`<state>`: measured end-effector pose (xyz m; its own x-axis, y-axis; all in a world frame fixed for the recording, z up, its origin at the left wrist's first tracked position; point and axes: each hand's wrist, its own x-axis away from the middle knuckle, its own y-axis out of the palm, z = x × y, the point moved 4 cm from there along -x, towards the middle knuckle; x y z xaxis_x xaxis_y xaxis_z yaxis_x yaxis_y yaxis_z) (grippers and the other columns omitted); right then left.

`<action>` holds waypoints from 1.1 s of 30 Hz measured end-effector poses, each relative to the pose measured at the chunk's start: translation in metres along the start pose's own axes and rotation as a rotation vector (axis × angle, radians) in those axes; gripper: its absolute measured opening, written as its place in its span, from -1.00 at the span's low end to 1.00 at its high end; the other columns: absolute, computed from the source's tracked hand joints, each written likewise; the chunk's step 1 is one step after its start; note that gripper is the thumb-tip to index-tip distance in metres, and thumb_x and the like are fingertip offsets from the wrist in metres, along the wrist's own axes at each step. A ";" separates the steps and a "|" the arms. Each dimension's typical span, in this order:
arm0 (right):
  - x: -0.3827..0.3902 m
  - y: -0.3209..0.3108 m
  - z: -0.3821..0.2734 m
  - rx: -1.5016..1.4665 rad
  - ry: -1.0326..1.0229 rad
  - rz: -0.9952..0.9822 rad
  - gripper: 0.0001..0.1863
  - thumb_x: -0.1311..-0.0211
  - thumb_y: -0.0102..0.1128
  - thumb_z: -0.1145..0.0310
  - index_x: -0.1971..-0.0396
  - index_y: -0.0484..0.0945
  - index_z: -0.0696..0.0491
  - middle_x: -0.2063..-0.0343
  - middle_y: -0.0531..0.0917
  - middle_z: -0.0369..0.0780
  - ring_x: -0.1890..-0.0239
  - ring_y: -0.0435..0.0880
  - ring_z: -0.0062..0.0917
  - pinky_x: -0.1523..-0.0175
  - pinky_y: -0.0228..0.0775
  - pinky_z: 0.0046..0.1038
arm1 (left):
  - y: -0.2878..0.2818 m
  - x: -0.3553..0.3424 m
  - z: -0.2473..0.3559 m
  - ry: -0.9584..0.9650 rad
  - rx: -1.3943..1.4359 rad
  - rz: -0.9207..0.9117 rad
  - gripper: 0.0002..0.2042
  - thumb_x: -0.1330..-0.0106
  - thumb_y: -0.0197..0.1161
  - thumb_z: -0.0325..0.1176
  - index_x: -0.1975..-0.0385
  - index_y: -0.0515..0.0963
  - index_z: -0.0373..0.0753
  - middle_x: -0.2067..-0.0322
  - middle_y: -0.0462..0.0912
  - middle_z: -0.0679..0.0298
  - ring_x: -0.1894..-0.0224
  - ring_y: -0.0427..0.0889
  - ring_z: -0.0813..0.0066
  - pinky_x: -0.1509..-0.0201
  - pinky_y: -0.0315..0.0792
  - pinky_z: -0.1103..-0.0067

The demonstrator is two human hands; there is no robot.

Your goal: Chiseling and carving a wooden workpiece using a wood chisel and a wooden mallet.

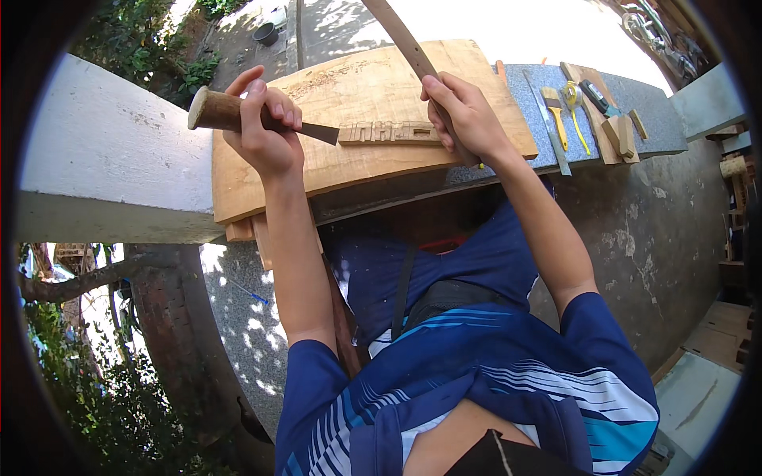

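Note:
My left hand is shut around a chisel with a thick round wooden handle. Its dark blade points right, toward a row of carved notches cut into a wide pale wooden plank. My right hand grips a long thin wooden stick that rises to the top edge of the view. This hand rests just to the right of the notches. The plank lies across a grey speckled stone ledge.
On the ledge to the right lie a yellow-handled brush, a yellow tape measure, a long metal ruler and small wooden blocks. A white concrete beam runs at the left. Plants and a black pot stand beyond.

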<state>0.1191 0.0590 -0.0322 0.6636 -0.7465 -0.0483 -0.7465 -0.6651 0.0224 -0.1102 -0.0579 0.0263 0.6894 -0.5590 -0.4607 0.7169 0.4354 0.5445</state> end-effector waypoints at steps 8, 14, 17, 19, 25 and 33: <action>-0.008 0.000 0.014 0.070 0.087 -0.020 -0.52 -0.54 0.04 -0.07 0.34 0.47 0.09 0.67 0.44 -0.39 0.75 0.39 -0.74 0.63 0.25 -0.59 | 0.010 0.002 -0.019 -0.020 -0.130 -0.044 -0.73 -0.42 0.16 -0.38 -0.02 0.51 -0.39 0.71 0.30 0.40 0.75 0.19 0.66 0.69 0.05 0.67; -0.008 0.001 0.015 0.070 0.090 -0.034 -0.53 -0.54 0.05 -0.07 0.35 0.46 0.09 0.67 0.44 -0.39 0.74 0.39 -0.75 0.62 0.25 -0.60 | 0.011 0.003 -0.020 0.003 -0.096 0.008 -0.75 -0.42 0.16 -0.37 0.01 0.53 -0.36 0.71 0.26 0.43 0.75 0.15 0.69 0.69 0.02 0.66; -0.006 0.001 0.015 0.065 0.090 -0.035 -0.53 -0.54 0.05 -0.06 0.35 0.45 0.08 0.67 0.44 -0.39 0.74 0.39 -0.75 0.61 0.25 -0.60 | 0.011 0.006 -0.020 -0.001 -0.101 0.043 -0.77 -0.42 0.16 -0.37 0.02 0.54 -0.35 0.71 0.24 0.44 0.75 0.15 0.69 0.69 0.02 0.67; -0.006 0.002 0.015 0.060 0.088 -0.038 -0.53 -0.54 0.05 -0.06 0.35 0.45 0.08 0.66 0.44 -0.38 0.74 0.39 -0.75 0.61 0.25 -0.60 | 0.011 0.007 -0.018 0.017 -0.121 0.046 -0.77 -0.42 0.15 -0.38 0.04 0.54 -0.35 0.71 0.23 0.44 0.75 0.14 0.70 0.70 0.02 0.66; -0.006 0.002 0.016 0.064 0.078 -0.043 -0.54 -0.54 0.07 -0.06 0.35 0.46 0.07 0.66 0.44 -0.38 0.73 0.40 -0.74 0.61 0.26 -0.59 | 0.013 0.013 -0.018 0.047 -0.157 0.004 -0.77 -0.42 0.10 -0.41 0.03 0.53 -0.35 0.72 0.20 0.45 0.75 0.12 0.71 0.70 -0.01 0.66; -0.012 0.002 0.011 0.079 0.079 -0.061 -0.60 -0.59 -0.01 0.03 0.30 0.43 0.07 0.66 0.43 -0.38 0.75 0.36 -0.74 0.63 0.22 -0.62 | 0.018 0.005 -0.015 0.025 -0.184 0.030 -0.76 -0.41 0.07 -0.43 0.01 0.52 -0.35 0.73 0.17 0.46 0.75 0.10 0.72 0.70 -0.02 0.67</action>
<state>0.1094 0.0667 -0.0421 0.7074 -0.7061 0.0314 -0.7040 -0.7079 -0.0571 -0.0918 -0.0422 0.0229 0.7113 -0.5270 -0.4651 0.7015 0.5747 0.4216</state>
